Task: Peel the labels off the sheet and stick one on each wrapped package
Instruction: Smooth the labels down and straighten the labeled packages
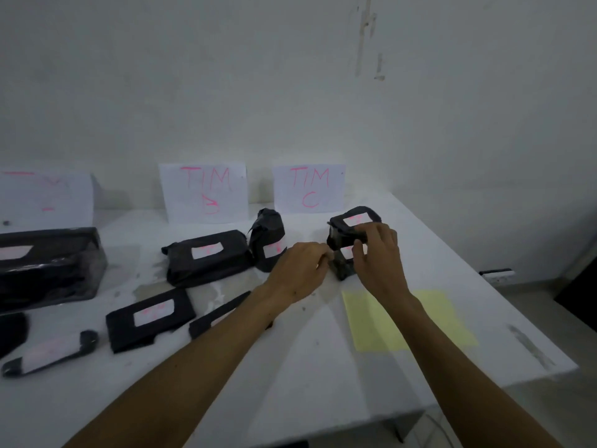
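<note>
Black plastic wrapping covers every package on the white table point(290, 367), and we read the scene from left to right. At the far left lies a large wrapped bundle point(48, 263) with a white label on top; nearer us sits a slim dark package point(48, 354) wrapped in a pale label. Next come a flat package point(150, 318), a bulky package point(206, 257) and an upright package point(268, 239), each already carrying a white label with pink writing. A narrow dark package point(216, 315) lies partly hidden under our left forearm. Against the far wall stand paper signs, the two readable ones marked TIM B point(205, 192) and TIM C point(308, 188).

Right of centre, our left hand point(298, 270) is curled, its fingertips pinching the left edge of a small package point(342, 270). Our right hand point(378, 253) comes in from the right, fingers bent over the same package, pressing a white label point(347, 250) onto it. Just behind it sits a labelled package point(353, 221), which the right fingertips also seem to touch.

The small package sits directly between both hands, so neither need travel; the right hand is the one over the label, and we judge its next job is smoothing the label flat. The package's long axis is hidden by the fingers.

Near right lies the yellow backing sheet point(436, 318), close under the right forearm. We cannot see any labels left on it.
</note>
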`<control>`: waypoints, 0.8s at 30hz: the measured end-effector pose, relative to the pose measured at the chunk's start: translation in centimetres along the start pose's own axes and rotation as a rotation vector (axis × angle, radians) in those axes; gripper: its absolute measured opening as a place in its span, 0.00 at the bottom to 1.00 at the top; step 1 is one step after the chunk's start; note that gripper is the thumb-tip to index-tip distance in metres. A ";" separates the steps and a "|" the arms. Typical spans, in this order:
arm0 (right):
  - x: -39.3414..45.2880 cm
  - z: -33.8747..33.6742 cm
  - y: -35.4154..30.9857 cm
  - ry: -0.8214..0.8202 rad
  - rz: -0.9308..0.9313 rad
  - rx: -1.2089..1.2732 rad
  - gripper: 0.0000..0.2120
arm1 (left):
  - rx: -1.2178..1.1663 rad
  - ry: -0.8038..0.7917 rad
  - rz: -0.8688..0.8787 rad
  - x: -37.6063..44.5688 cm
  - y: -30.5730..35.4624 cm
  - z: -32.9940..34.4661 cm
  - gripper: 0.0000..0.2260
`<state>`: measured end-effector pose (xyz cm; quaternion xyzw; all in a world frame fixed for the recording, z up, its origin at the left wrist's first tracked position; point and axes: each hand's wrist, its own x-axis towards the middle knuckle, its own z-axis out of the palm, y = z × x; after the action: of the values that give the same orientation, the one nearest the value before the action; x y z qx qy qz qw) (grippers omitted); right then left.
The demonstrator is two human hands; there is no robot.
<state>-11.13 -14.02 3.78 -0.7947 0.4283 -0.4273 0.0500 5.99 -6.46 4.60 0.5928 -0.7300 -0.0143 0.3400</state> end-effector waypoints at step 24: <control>-12.6 5.6 -14.9 -0.311 0.012 0.266 0.19 | 0.430 0.262 -0.341 -24.8 -8.9 -10.5 0.14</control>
<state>-1.01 2.85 -1.11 -0.8348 0.3600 -0.3519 0.2227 20.65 16.66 -2.95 0.7620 -0.5561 0.1603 0.2905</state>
